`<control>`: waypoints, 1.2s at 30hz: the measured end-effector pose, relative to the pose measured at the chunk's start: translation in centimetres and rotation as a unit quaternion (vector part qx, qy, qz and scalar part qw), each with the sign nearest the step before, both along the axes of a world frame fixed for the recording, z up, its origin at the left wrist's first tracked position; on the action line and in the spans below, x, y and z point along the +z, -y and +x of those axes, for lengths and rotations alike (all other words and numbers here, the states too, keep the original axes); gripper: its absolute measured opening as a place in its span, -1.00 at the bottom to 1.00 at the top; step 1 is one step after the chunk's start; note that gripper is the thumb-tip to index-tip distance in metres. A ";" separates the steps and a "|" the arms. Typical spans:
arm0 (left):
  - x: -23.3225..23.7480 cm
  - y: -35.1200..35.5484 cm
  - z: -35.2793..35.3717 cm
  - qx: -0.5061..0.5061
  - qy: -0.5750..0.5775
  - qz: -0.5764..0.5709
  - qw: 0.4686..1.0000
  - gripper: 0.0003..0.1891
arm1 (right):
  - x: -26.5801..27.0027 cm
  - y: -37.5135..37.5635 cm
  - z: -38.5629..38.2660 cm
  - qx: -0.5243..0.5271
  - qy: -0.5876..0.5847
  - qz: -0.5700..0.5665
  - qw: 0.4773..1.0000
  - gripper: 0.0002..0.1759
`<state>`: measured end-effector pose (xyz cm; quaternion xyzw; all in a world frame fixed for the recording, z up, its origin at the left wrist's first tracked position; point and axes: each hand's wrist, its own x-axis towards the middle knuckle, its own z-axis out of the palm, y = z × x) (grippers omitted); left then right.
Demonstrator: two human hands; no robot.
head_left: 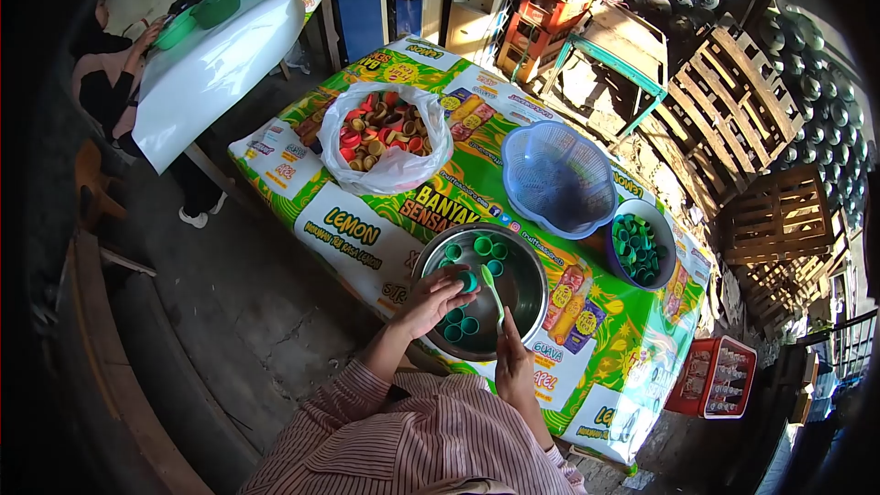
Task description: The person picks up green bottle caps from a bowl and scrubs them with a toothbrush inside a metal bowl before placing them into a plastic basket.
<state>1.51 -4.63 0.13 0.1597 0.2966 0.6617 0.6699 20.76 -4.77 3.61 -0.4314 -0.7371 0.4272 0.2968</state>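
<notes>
Over a metal bowl (522, 282) on the table, my left hand (431, 302) pinches a teal cap (467, 281). My right hand (515, 362) is wrapped round the handle of a light green brush (492, 291), whose head is just right of that cap. Several green caps (483, 246) lie in the bowl, some partly below my left hand. Behind the bowl stands a blue plastic basket (559, 179). A purple-rimmed bowl (665, 220) holding green caps is to the right.
A white plastic bag (371, 179) of red and tan caps sits on the patterned table (321, 238). At upper left, a person (105, 73) is by another table (229, 64) with green baskets (215, 7). A red crate (715, 378) of bottles stands at the right.
</notes>
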 end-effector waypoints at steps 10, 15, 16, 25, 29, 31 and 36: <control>0.5 0.0 -0.5 -0.038 0.035 -0.011 0.999 -0.71 | 0.4 0.4 -0.4 -0.033 0.008 0.036 0.999 -0.47; -0.3 -0.3 -0.8 -0.065 0.108 -0.002 0.992 -0.80 | 0.9 0.4 -0.3 -0.016 0.059 -0.021 0.998 -0.47; -0.3 -0.3 -0.8 -0.063 0.108 -0.002 0.992 -0.80 | 0.6 0.4 -0.3 -0.036 0.024 0.029 0.999 -0.47; 0.1 -0.2 -0.1 -0.046 0.052 -0.016 0.997 -0.73 | 0.4 0.8 0.4 -0.010 0.049 -0.007 0.999 -0.48; -0.5 -0.2 0.2 -0.069 0.081 0.022 0.994 -0.71 | 0.5 0.7 0.7 -0.013 0.064 -0.045 0.997 -0.46; 0.0 -0.1 0.2 -0.071 0.087 0.026 0.993 -0.72 | 0.4 0.4 0.7 -0.039 0.032 -0.010 0.999 -0.46; -0.4 0.1 0.7 -0.062 0.123 0.011 0.990 -0.69 | 0.9 0.8 0.8 0.020 0.056 -0.019 0.998 -0.47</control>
